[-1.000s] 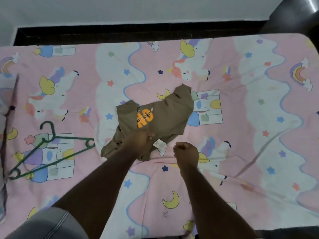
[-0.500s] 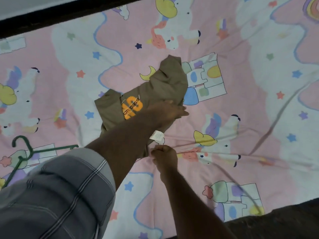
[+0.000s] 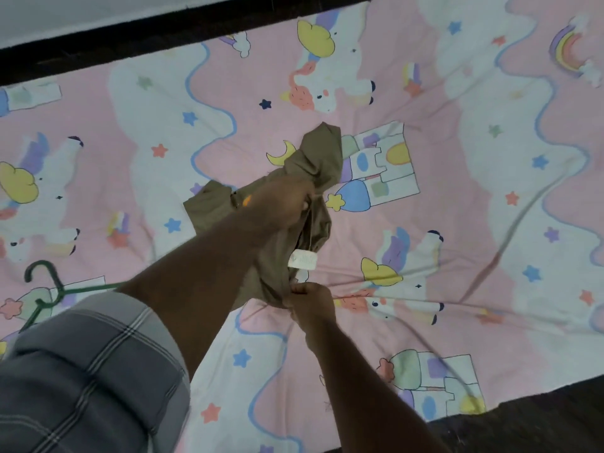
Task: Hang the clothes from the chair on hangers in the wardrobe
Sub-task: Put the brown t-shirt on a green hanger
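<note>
An olive-brown T-shirt (image 3: pixel 318 161) with an orange print lies crumpled on the pink patterned bedsheet (image 3: pixel 457 223). My left hand (image 3: pixel 282 201) grips the shirt's middle, bunching the cloth and covering most of the print. My right hand (image 3: pixel 310 300) pinches the shirt's near edge, just below its white label (image 3: pixel 303 259). A green plastic hanger (image 3: pixel 49 282) lies on the sheet at the far left, partly hidden by my left sleeve.
The bed's dark far edge (image 3: pixel 130 37) runs along the top, with a white wall beyond it. A dark floor strip (image 3: pixel 539 420) shows at the bottom right. My grey checked sleeve (image 3: pixel 88 371) fills the lower left corner.
My left hand reached across the shirt and now bunches its middle. My right hand moved onto the near edge and took hold. The view leaned closer over the bed.
</note>
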Demonstrator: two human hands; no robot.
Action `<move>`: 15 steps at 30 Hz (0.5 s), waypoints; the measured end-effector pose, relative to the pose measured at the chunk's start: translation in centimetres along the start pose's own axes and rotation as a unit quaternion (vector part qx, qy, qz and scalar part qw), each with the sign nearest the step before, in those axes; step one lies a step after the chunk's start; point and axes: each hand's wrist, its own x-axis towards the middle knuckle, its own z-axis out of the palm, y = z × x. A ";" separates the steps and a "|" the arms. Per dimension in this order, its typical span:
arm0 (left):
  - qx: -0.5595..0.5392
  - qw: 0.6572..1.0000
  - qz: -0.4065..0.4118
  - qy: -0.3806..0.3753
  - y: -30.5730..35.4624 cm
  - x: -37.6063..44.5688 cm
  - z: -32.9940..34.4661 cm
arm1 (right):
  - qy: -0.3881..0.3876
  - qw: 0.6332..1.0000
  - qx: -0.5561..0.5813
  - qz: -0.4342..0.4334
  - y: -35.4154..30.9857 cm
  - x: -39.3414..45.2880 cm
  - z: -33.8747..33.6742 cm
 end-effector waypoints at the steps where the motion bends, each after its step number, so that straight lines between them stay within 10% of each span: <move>1: -0.002 0.999 -0.019 0.032 0.0 -0.5 -1.1 | 0.011 1.000 0.000 -0.004 -0.6 -0.3 -1.2; 15: -0.309 0.894 -0.211 0.248 5.1 -13.4 -16.6 | 0.210 0.918 -0.076 -0.327 -21.3 -10.2 -20.7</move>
